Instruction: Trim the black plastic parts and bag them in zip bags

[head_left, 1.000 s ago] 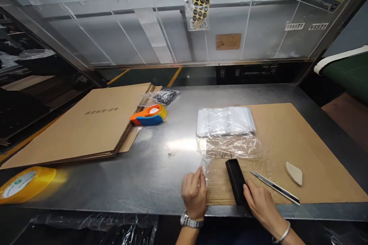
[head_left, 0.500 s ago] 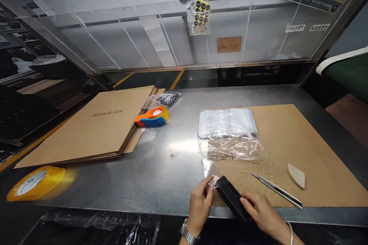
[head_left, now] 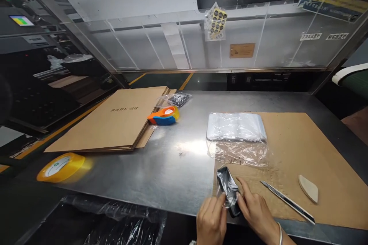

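The case (head_left: 220, 171) looks like dark plastic, its film (head_left: 229, 187) glossy and crinkled. The table (head_left: 161, 172) is smooth, shiny metal; mat (head_left: 290, 141) and boxes (head_left: 100, 126), matt cardboard; bags (head_left: 236, 127), wrinkled, shiny plastic; roll (head_left: 72, 165), glossy.

Right wrist (head_left: 271, 230): slim pale bangle (head_left: 280, 233); left: silvery band (head_left: 193, 242).

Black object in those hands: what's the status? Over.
Left fingers and right fingers on opposite sides of black object. Clear film across its upper face. Utility knife lies to the right, clear of both hands.
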Demonstrator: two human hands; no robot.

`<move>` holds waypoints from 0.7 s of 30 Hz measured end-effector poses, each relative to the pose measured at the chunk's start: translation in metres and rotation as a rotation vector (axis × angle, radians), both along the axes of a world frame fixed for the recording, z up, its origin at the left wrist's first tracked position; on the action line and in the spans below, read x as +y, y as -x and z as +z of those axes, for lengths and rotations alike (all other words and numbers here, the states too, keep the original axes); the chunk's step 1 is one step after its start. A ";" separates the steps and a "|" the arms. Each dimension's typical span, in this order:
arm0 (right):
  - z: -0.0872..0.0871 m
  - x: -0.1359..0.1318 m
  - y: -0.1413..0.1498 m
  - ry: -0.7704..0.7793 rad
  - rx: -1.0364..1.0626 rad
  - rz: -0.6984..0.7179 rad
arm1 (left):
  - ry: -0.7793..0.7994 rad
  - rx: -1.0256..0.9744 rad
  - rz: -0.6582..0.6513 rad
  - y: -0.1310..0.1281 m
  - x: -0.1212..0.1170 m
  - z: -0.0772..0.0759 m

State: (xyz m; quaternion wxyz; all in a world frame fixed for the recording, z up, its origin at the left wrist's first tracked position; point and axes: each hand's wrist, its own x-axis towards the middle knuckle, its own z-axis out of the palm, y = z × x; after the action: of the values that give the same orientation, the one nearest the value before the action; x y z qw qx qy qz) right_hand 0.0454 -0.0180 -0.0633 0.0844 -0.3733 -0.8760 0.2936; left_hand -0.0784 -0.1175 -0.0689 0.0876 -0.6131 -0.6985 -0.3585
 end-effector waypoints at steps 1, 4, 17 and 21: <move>0.004 0.000 0.005 -0.027 -0.019 0.030 | -0.007 0.020 -0.020 0.001 -0.003 0.002; 0.025 0.002 0.022 -0.095 -0.107 0.152 | -0.001 0.027 -0.037 0.008 -0.010 0.011; 0.125 -0.004 0.123 0.330 0.087 0.675 | -0.128 -1.286 0.125 0.084 -0.081 0.077; 0.120 -0.044 0.156 0.542 0.173 0.732 | -0.683 -1.832 0.456 0.086 -0.105 0.044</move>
State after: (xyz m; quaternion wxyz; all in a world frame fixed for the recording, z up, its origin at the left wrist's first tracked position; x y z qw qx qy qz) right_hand -0.1102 -0.0623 0.0563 -0.0528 -0.0222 -0.8315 0.5525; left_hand -0.1640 -0.2225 -0.0249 -0.2461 0.1057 -0.4573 -0.8480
